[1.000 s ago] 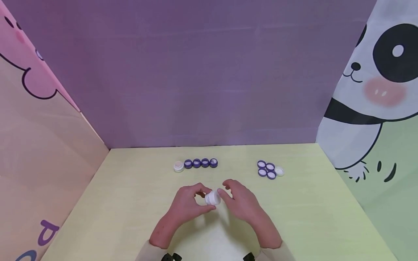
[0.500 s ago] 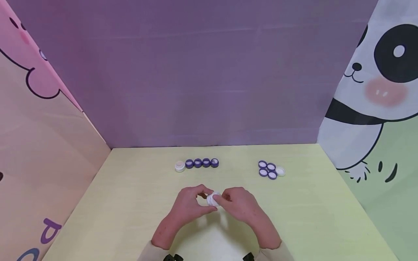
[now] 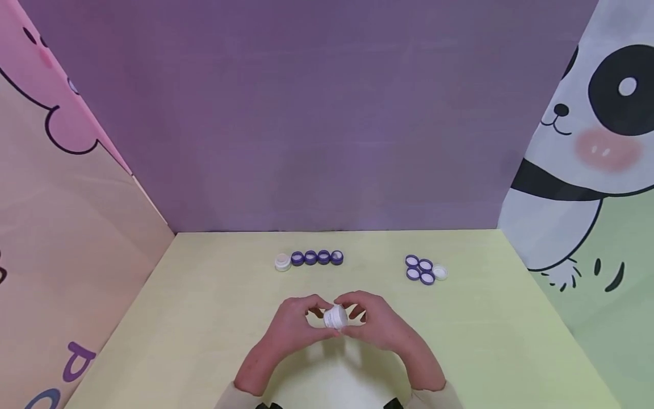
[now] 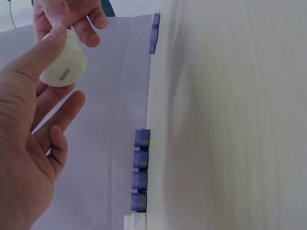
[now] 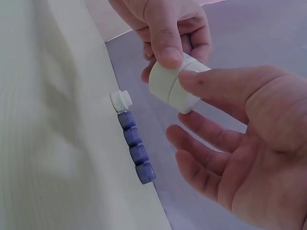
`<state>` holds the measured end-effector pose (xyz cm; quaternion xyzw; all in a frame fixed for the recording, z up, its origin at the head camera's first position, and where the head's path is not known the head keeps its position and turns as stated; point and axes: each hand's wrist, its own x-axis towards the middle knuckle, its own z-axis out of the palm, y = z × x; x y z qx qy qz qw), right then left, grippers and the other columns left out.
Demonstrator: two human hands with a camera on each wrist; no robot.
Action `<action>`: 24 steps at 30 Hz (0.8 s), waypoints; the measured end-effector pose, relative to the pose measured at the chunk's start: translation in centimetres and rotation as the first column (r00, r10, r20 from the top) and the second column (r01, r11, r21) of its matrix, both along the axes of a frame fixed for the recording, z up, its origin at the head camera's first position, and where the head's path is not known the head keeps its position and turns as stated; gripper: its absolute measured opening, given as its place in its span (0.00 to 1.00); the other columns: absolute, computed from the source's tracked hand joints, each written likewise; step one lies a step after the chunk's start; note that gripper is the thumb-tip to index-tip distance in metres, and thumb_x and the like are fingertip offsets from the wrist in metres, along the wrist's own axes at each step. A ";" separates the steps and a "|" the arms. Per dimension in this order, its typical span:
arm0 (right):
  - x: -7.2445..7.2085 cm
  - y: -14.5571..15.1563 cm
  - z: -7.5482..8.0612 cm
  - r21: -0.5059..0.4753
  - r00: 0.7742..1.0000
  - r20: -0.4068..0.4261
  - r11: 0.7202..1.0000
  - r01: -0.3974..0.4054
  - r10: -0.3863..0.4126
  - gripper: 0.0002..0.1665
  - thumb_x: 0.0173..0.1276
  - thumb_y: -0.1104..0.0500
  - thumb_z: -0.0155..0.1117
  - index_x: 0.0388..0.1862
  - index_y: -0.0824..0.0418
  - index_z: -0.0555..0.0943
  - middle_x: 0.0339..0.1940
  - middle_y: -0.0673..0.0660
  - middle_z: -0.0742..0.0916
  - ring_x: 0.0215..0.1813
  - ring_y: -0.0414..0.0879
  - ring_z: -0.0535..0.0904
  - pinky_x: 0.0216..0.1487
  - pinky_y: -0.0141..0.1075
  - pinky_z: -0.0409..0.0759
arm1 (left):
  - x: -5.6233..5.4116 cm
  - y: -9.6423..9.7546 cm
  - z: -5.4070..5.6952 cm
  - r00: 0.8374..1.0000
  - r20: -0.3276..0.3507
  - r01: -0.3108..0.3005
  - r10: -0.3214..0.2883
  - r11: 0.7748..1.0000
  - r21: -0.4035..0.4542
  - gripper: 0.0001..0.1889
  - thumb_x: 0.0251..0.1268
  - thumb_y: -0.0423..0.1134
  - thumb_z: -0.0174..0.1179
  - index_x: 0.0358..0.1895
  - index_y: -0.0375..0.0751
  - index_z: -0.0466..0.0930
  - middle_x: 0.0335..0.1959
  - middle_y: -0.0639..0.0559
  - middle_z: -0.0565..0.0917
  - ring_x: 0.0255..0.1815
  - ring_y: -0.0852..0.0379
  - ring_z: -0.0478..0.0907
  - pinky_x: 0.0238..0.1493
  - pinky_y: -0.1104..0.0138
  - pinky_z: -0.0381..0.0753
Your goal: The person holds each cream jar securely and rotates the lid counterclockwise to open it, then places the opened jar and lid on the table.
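Above the table a small white jar (image 3: 335,317) is held between both hands. My left hand (image 3: 296,321) grips its body between thumb and fingers; the left wrist view shows the printed base of the jar (image 4: 64,67). From the other side my right hand (image 3: 375,321) pinches the white lid (image 5: 184,96) with thumb and fingertips. In the right wrist view a seam runs between lid and body. The last fingers of the right hand are spread below the jar.
At the back stand a white open jar (image 3: 283,262) and a row of several purple jars (image 3: 310,258). To their right lie several purple lids (image 3: 426,264) and a white lid (image 3: 440,272). A purple wall (image 3: 327,125) rises behind the pale table (image 3: 214,301).
The right hand has come from beside the jar to pinch its lid, first with the thumb across the end, now with thumb below and fingers above. The left hand keeps its hold.
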<state>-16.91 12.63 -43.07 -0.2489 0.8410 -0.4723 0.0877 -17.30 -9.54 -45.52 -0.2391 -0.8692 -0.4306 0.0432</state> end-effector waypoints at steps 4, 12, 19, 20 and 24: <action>0.2 -0.2 -0.1 0.026 0.997 0.031 0.997 0.075 -0.076 0.35 0.63 0.47 0.70 0.64 0.60 0.72 0.56 0.54 0.80 0.44 0.48 0.79 0.42 0.42 0.78 | 0.2 0.0 -0.2 1.000 -0.002 -0.004 0.004 1.000 -0.008 0.20 0.40 0.55 0.78 0.39 0.62 0.84 0.32 0.74 0.83 0.35 0.59 0.82 0.36 0.64 0.79; -0.2 -0.7 0.2 0.282 0.973 -0.014 0.933 0.224 -0.230 0.35 0.74 0.32 0.42 0.47 0.58 0.81 0.42 0.50 0.83 0.39 0.44 0.77 0.42 0.43 0.75 | 0.0 -0.1 -0.2 0.999 -0.015 -0.030 0.030 0.999 -0.015 0.21 0.39 0.53 0.79 0.40 0.58 0.85 0.32 0.68 0.84 0.34 0.56 0.82 0.33 0.66 0.78; -0.2 -1.0 0.4 0.333 0.977 0.021 0.923 0.193 -0.212 0.36 0.73 0.31 0.40 0.38 0.57 0.83 0.24 0.47 0.79 0.28 0.43 0.73 0.30 0.39 0.71 | -0.3 -0.3 -0.2 0.999 -0.031 -0.040 0.039 0.999 -0.025 0.20 0.41 0.52 0.78 0.41 0.56 0.85 0.33 0.68 0.84 0.35 0.57 0.82 0.38 0.62 0.79; -0.2 -1.0 0.3 0.323 0.979 0.020 0.928 0.187 -0.205 0.35 0.73 0.31 0.41 0.38 0.56 0.84 0.24 0.46 0.79 0.27 0.43 0.73 0.30 0.38 0.71 | -0.3 -0.3 -0.2 0.999 -0.032 -0.038 0.037 0.999 -0.028 0.20 0.42 0.53 0.78 0.41 0.56 0.85 0.34 0.68 0.84 0.35 0.57 0.82 0.38 0.62 0.79; -0.2 -1.1 0.1 0.253 0.987 0.021 0.956 0.147 -0.157 0.28 0.73 0.36 0.48 0.37 0.56 0.84 0.28 0.45 0.81 0.29 0.41 0.74 0.30 0.37 0.73 | -0.4 -0.2 -0.2 0.999 -0.029 -0.027 0.026 0.999 -0.030 0.20 0.42 0.53 0.78 0.41 0.56 0.85 0.35 0.69 0.84 0.36 0.58 0.82 0.39 0.61 0.79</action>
